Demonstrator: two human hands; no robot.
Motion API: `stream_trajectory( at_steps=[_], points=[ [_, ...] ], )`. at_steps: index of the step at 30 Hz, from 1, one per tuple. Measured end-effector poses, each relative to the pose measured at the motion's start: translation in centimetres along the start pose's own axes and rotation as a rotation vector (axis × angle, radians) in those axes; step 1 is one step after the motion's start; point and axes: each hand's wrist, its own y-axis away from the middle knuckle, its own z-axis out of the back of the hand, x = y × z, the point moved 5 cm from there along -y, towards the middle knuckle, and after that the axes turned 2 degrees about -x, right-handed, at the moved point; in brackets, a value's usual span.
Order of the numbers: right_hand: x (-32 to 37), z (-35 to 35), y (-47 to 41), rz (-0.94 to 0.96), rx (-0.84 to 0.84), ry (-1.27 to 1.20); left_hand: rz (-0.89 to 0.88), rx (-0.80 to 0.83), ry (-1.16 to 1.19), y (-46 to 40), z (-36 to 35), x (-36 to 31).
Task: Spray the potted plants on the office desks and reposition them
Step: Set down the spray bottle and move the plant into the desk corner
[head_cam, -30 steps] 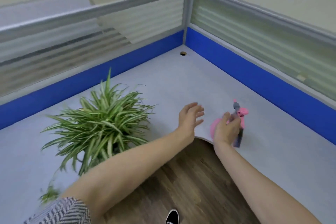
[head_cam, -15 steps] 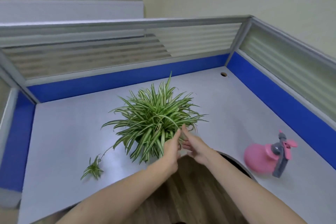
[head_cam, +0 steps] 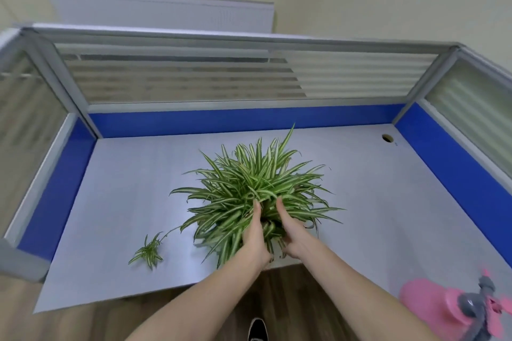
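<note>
Pale grey desk (head_cam: 116,202) boxed in by three partition panels (head_cam: 221,122), blue band low, ribbed frosted glazing above. One cable hole (head_cam: 387,138) in the far right corner of the desk. Wood-look floor (head_cam: 299,296) shows through the curved cut-out at the near edge; one dark shoe (head_cam: 257,329) visible there.

One potted plant (head_cam: 257,188), striped green-white leaves, sits near the front edge, roughly centre. Pot itself hidden under foliage and hands. One small offshoot (head_cam: 148,251) on a thin runner lies flat on the desk to the plant's left.

Two hands in, both bare. Left hand (head_cam: 255,235) on the left side of the plant base, right hand (head_cam: 291,232) on the right side, palms facing each other, fingers pushed up into the leaves. Grip: both hands curled narrow around the base of the plant, in contact with it. Can't tell if the pot is lifted or resting.

One pink spray bottle (head_cam: 432,304) with grey trigger head stands on the desk at the lower right, well apart from the plant, nobody touching it, partly cut by the frame edge.
</note>
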Motion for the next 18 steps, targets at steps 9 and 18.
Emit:
stream_trajectory(
  at_steps=[9,18],
  points=[
    [4.5,0.9,-2.0,0.023,0.060,0.031,-0.147,-0.097,0.141,-4.1,-0.6,-0.9],
    [6.8,1.6,-2.0,-0.007,0.132,0.221,-0.157,-0.159,0.176,-4.2,-0.7,-2.1]
  ],
)
